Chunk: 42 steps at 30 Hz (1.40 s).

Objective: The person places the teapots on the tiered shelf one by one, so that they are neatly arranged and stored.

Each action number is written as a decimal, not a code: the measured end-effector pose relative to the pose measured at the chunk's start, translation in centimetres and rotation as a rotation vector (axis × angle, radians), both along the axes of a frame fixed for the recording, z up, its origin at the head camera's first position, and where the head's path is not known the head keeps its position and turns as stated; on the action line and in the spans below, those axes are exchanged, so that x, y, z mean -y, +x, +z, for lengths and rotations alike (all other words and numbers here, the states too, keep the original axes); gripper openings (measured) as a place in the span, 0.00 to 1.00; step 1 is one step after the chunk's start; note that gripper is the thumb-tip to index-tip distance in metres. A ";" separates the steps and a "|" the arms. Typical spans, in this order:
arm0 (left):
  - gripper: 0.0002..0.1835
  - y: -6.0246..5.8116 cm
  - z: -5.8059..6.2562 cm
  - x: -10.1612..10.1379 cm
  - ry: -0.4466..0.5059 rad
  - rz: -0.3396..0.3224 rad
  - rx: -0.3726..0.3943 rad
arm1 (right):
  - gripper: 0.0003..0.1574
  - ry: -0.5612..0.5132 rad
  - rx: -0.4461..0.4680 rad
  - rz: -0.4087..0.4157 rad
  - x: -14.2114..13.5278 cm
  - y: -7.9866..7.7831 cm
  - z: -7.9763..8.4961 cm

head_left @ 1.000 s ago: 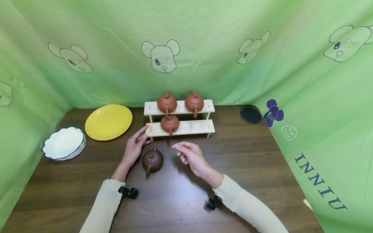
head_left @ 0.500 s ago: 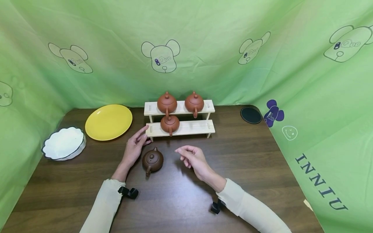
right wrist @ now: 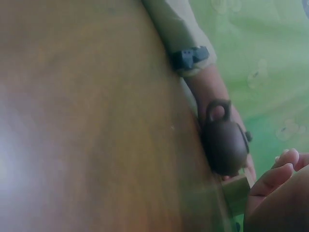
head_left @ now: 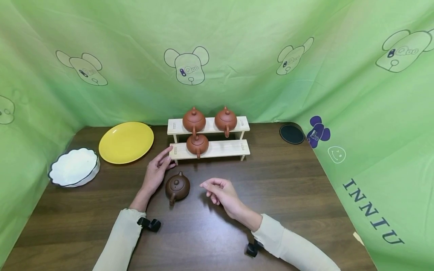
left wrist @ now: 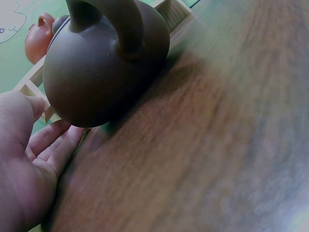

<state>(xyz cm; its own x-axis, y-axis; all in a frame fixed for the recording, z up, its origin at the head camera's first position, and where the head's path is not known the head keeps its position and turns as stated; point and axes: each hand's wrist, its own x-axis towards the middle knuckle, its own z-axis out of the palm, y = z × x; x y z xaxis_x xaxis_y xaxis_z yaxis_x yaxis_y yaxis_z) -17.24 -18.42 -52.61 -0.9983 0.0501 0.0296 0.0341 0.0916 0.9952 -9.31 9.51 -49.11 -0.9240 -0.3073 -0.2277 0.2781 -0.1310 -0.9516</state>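
A dark brown teapot (head_left: 178, 186) stands upright on the table between the hands, handle toward me. My left hand (head_left: 155, 174) lies at the left end of the two-tier wooden rack (head_left: 223, 148), its fingers touching the lower shelf's edge. In the left wrist view, the teapot (left wrist: 106, 67) hides part of that rack. My right hand (head_left: 222, 194) hovers right of the brown teapot with loosely curled fingers, thumb and index close together, holding nothing. Two reddish teapots, a left one (head_left: 194, 120) and a right one (head_left: 225, 119), sit on the upper shelf; a smaller reddish teapot (head_left: 197, 144) sits on the lower.
At the left lie a yellow plate (head_left: 126, 143) and a white scalloped dish (head_left: 74, 167) with a dark rim. A black oval coaster (head_left: 292, 134) lies at the back right. Green printed cloth (head_left: 251, 90) surrounds the wooden table (head_left: 291, 188).
My right hand has drawn back slightly toward me, away from the rack. The left hand, rack and teapots have not moved.
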 end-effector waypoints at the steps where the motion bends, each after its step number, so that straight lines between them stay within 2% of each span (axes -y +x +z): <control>1: 0.26 0.0 0.0 0.0 0.001 -0.002 0.000 | 0.19 0.002 0.005 0.012 0.1 0.2 -0.1; 6: 0.26 0.0 0.0 0.0 0.000 -0.005 0.002 | 0.20 0.012 0.046 0.095 0.7 0.9 -0.4; 12: 0.26 0.1 0.0 0.0 0.008 0.001 0.001 | 0.23 -0.027 0.136 0.186 1.7 1.5 -1.0; 15: 0.26 0.1 0.0 0.0 0.016 0.001 -0.002 | 0.23 -0.035 0.150 0.217 2.2 1.9 -1.2; 23: 0.26 0.1 0.0 0.0 0.006 -0.003 -0.008 | 0.21 -0.043 0.141 0.255 3.6 2.7 -1.3; 33: 0.25 0.1 -0.1 0.0 0.006 -0.003 -0.035 | 0.27 -0.088 0.179 0.314 5.3 3.1 -1.3; 42: 0.26 0.1 -0.1 0.0 0.011 0.000 -0.040 | 0.34 -0.159 0.303 0.321 6.2 3.1 -1.1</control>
<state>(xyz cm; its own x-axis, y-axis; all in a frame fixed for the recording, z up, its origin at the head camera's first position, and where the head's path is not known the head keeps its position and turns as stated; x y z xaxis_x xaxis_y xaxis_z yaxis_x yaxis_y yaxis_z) -17.14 -18.42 -52.74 -0.9963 0.0493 0.0700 0.0738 0.0807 0.9940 -6.16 3.27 -50.26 -0.6752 -0.6198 -0.4000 0.5909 -0.1298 -0.7963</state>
